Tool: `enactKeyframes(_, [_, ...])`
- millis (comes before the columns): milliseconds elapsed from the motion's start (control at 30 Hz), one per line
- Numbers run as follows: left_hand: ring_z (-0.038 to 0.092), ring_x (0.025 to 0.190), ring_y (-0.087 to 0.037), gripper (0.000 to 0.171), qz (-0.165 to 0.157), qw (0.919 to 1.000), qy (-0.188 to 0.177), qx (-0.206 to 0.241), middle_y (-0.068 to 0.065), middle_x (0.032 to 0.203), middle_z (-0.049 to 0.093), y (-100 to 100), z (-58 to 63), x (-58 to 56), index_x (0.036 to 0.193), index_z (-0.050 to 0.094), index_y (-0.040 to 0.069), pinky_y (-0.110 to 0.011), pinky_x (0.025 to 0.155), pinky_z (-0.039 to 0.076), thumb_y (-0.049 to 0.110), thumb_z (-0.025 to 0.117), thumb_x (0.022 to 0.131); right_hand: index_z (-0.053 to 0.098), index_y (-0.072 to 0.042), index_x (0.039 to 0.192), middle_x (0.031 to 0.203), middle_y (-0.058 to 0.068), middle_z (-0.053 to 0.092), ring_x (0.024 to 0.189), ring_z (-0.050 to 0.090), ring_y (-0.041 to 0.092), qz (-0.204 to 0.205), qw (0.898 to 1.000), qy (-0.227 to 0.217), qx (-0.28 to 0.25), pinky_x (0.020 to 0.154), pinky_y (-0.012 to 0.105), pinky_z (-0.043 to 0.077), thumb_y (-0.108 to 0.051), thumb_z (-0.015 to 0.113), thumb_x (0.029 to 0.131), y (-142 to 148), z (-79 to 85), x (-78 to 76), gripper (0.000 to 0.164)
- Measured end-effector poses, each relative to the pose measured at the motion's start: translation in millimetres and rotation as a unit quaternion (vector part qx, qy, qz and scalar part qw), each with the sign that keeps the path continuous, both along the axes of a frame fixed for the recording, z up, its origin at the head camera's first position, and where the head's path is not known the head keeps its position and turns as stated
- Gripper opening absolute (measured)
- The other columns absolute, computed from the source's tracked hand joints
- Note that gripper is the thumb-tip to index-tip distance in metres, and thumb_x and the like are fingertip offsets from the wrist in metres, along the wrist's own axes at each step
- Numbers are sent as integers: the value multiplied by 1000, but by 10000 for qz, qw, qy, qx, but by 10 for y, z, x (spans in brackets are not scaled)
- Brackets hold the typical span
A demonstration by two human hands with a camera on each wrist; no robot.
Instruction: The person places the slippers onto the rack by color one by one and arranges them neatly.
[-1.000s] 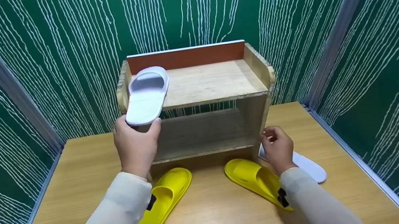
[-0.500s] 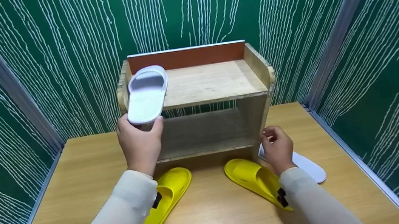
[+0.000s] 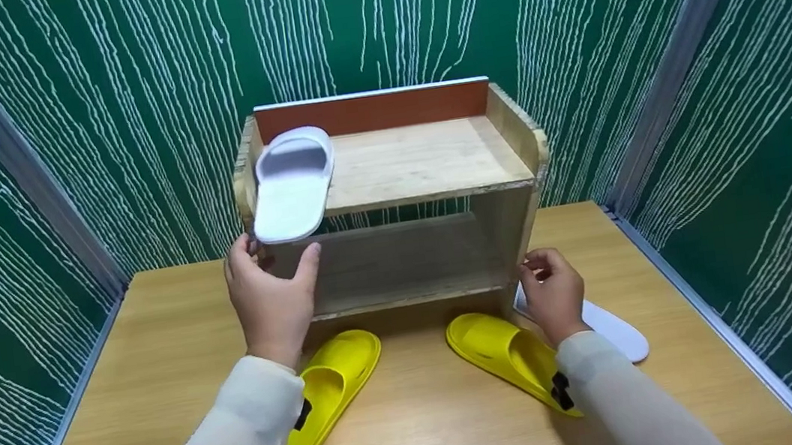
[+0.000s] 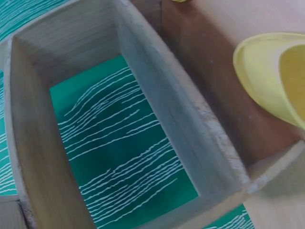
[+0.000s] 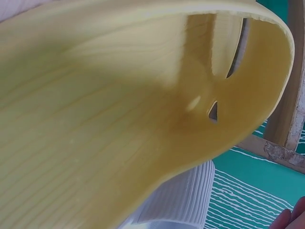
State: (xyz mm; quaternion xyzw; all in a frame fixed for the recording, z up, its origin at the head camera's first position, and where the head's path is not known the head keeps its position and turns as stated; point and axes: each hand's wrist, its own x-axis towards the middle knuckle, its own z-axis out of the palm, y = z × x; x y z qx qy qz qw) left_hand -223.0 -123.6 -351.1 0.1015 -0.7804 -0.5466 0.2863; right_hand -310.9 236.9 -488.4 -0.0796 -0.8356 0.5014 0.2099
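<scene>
A white slipper [image 3: 292,190] lies on the left of the shoe rack's top shelf [image 3: 426,162], its heel jutting past the front edge. My left hand [image 3: 273,298] is just below that heel, thumb and fingers spread apart with nothing between them. Beside the rack's right side, my right hand [image 3: 554,294] hangs with loosely curled fingers and holds nothing visible. Under it, partly hidden, a second white slipper [image 3: 615,332] lies on the table. One yellow slipper [image 3: 348,357] sits beneath my left forearm, the other yellow slipper [image 3: 482,337] left of my right wrist.
The wooden rack has a lower shelf [image 3: 400,260] with an open back, also seen in the left wrist view. Green walls [image 3: 386,19] with white streaks enclose the wooden tabletop [image 3: 420,416] at the back and both sides.
My left hand has let go of the white slipper's heel and drawn down slightly, its thumb and fingers parting. The slipper stays on the top shelf. My right hand keeps its place.
</scene>
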Motion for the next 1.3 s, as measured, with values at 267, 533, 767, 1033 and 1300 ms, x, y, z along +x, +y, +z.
enactKeyframes(267, [53,128,-24,77,159,9995,228,-149,-10,148,49,-151,-244,44,155,39,8,-41,112,51,36,79,95,65,-18,126,122,0,68,109,59,22,80,9998,-132,-130,104,35,53,-19,66,105,5,6,28,20])
enactKeyframes(533, [53,131,-24,65,183,9981,536,-251,-11,146,53,-402,-540,-70,149,46,6,-41,121,43,24,78,96,64,-19,127,120,1,69,108,58,23,168,9997,-181,-8,101,34,54,-17,67,105,30,-7,37,22])
enactKeyframes(767, [53,134,-24,60,-35,9980,586,-249,-11,146,55,-563,-759,-151,149,48,5,-42,124,38,19,77,98,66,-17,125,118,4,72,105,59,23,262,9995,-35,150,92,25,52,-17,69,103,69,-19,32,22])
enactKeyframes(1033, [51,136,-22,56,-204,9996,123,-144,-7,148,53,-580,-1013,-173,150,46,10,-39,124,37,26,71,102,64,-21,130,122,1,70,109,55,24,486,9982,-338,-7,94,32,51,-19,70,104,143,22,92,27])
enactKeyframes(1300, [48,139,-26,43,-326,9992,-220,-32,-8,148,53,-609,-1186,-175,147,49,10,-42,125,36,19,63,107,60,-23,144,136,2,67,118,54,27,1084,9905,-823,212,101,39,53,-20,70,103,241,65,128,43])
